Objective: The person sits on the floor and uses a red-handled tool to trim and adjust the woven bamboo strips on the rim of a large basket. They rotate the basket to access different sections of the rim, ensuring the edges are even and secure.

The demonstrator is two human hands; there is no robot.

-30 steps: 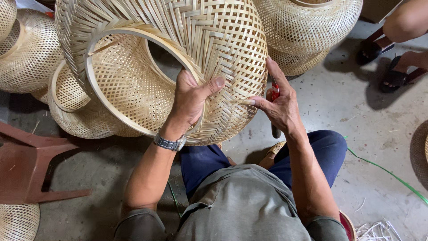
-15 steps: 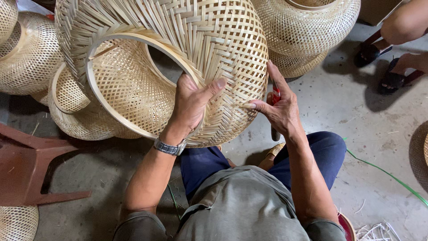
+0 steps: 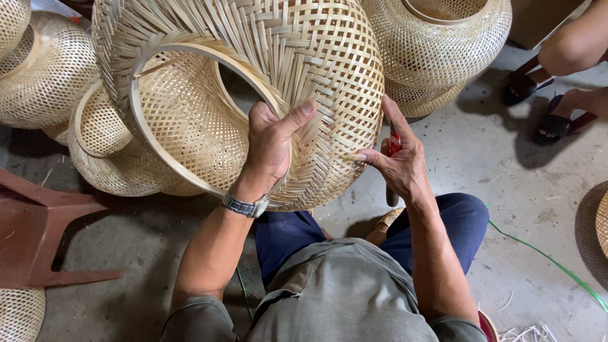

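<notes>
Left hand (image 3: 269, 149) grips the rim of a pale, openwork woven bamboo basket (image 3: 278, 69); right hand (image 3: 399, 161) pinches a strip.

A basket-weaving workshop on a bare concrete floor (image 3: 506, 183). Finished woven bamboo baskets (image 3: 437, 50) stand piled all around, thin bamboo offcuts (image 3: 525, 330) litter the ground, and a reddish plastic stool (image 3: 44, 234) lies tipped over nearby.
</notes>
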